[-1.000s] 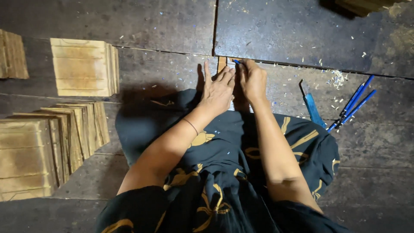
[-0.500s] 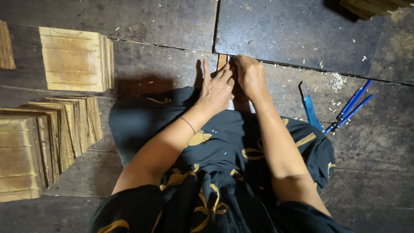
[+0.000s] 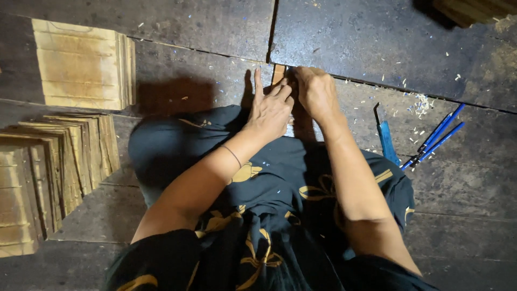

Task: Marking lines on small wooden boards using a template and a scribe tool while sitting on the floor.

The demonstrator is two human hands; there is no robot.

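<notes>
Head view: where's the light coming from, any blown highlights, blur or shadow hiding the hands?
Head view: light falls strongest on the pale wooden panel stack, bright but still grained; a soft shadow lies beside it on the dark floor. Left hand and right hand are sharp, yet the thin wooden piece between them is mostly covered. Corners dim.

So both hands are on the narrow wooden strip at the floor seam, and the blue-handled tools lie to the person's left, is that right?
Not quite: both hands, left hand and right hand, are on the wooden strip, but the blue-handled tools lie to the person's right, as the head view shows.
</notes>
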